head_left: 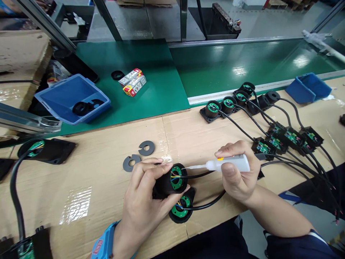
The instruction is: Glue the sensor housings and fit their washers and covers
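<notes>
My left hand (145,194) is closed around a black cylindrical housing (163,185), tilted so its open end faces right. Inside that end sits a green ring-shaped circuit board (177,177) with coloured wires and a black cable. Between the fingers and thumb of my right hand (239,172) is a small white glue bottle (229,163). Its thin nozzle tip is at the housing's rim. A second black housing (181,217) with a green board lies just below my left hand. Two grey slotted washers (147,148) rest on the cardboard beyond that hand.
Several cabled housings (212,109) and black boxes with boards (292,136) stand at the right. A blue bin (74,97) with black rings is at the left, near small red-and-white boxes (132,82). Another blue bin (308,87) sits far right. Another housing (51,149) lies left.
</notes>
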The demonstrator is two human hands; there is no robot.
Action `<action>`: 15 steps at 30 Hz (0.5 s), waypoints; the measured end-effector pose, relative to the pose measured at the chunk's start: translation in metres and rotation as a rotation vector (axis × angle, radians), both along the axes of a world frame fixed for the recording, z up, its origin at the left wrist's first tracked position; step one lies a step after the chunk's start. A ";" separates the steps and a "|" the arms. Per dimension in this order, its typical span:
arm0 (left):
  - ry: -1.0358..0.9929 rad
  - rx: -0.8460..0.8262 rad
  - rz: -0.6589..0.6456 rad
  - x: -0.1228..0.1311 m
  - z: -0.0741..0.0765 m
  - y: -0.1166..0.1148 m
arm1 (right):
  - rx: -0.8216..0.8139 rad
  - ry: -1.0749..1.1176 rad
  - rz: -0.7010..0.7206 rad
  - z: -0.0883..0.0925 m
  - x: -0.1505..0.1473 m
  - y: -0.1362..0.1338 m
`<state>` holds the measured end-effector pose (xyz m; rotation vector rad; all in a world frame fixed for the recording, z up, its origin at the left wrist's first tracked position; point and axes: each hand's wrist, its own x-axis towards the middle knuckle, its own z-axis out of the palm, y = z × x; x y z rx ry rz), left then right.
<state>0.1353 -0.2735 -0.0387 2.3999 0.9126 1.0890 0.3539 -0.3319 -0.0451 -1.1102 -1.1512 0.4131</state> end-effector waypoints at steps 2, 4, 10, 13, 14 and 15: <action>0.007 -0.145 -0.016 -0.001 -0.002 -0.001 | -0.043 0.090 0.010 0.003 0.000 0.003; -0.001 -0.314 -0.047 -0.001 -0.006 -0.001 | -0.116 0.179 0.048 0.007 0.001 0.007; -0.107 -0.680 -0.139 0.005 -0.017 -0.002 | -0.245 0.204 0.168 0.013 0.001 0.013; -0.148 -0.714 -0.154 0.007 -0.017 -0.003 | -0.246 0.156 0.194 0.015 0.000 0.013; -0.159 -0.716 -0.153 0.008 -0.017 -0.003 | -0.245 0.148 0.206 0.015 0.000 0.013; -0.169 -0.717 -0.150 0.009 -0.017 -0.003 | -0.244 0.143 0.217 0.015 -0.001 0.013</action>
